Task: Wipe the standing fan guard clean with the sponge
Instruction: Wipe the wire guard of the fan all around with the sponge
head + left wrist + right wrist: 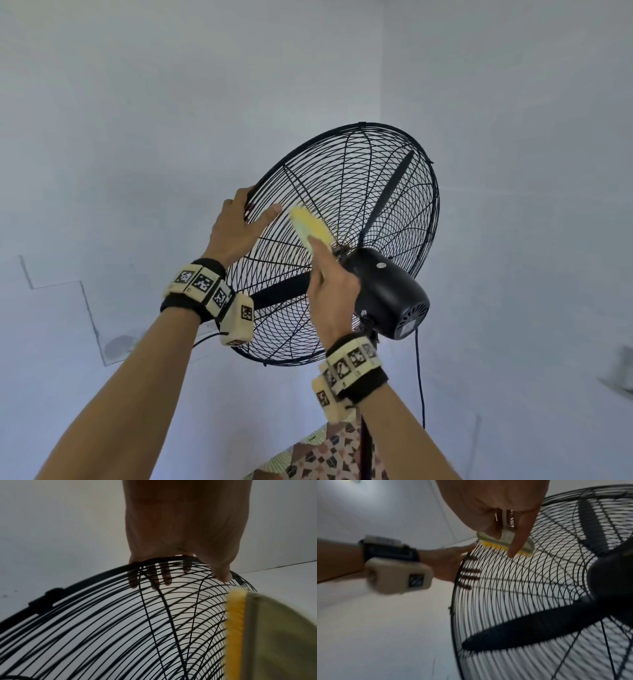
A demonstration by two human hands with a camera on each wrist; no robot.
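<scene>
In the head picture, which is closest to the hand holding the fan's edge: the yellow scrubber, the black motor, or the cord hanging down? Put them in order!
From the left hand:
1. Scrubber, just right of its thumb, on the guard.
2. Motor, lower right, behind the guard.
3. Cord, farthest, hanging below the motor.

Head view looks up, wrist views close, all share fan guard (342,212)

We see a fan guard (342,212) of thin black wire, matt; a smooth, slightly glossy black plastic motor housing (390,294); a sponge (310,224) with a fuzzy yellow face on a pale plastic back; matt painted walls (137,102).
</scene>
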